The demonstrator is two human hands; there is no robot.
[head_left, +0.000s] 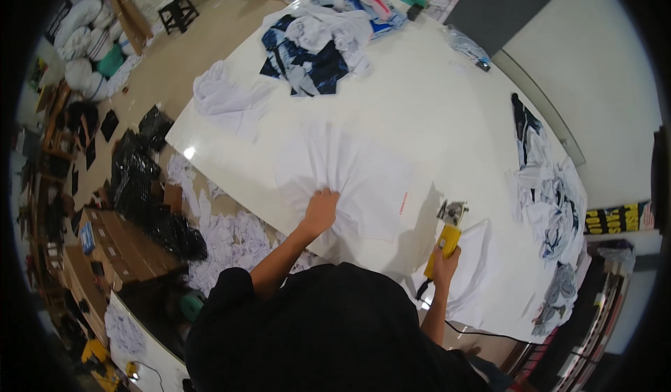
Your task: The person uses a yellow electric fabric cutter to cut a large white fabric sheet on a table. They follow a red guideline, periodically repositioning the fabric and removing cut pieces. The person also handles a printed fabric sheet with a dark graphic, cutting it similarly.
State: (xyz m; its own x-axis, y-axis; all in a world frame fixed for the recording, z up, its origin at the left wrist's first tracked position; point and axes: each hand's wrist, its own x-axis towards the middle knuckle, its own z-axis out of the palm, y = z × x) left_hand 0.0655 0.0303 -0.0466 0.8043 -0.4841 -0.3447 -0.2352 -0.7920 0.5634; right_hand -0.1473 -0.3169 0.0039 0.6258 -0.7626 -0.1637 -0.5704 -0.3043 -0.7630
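Observation:
A thin white cloth [370, 189] lies on the white table [447, 119] before me, with a small line of red print near its right edge. My left hand [321, 211] is closed on this cloth, and folds fan out from the fingers. In my right hand [445, 262] is a yellow handheld electric cloth cutter [448, 241], its metal head pointing away from me. The cutter is to the right of the cloth and apart from it. Below it, another white cloth piece [473, 262] hangs over the table's near edge.
Dark and white garments [314, 49] are heaped at the far side, with a crumpled white cloth [224, 95] to their left. More fabric [549, 196] lines the right edge. A black cord [482, 332] trails at the near right. Scraps [231, 248] and cardboard boxes [122, 252] stand at the left.

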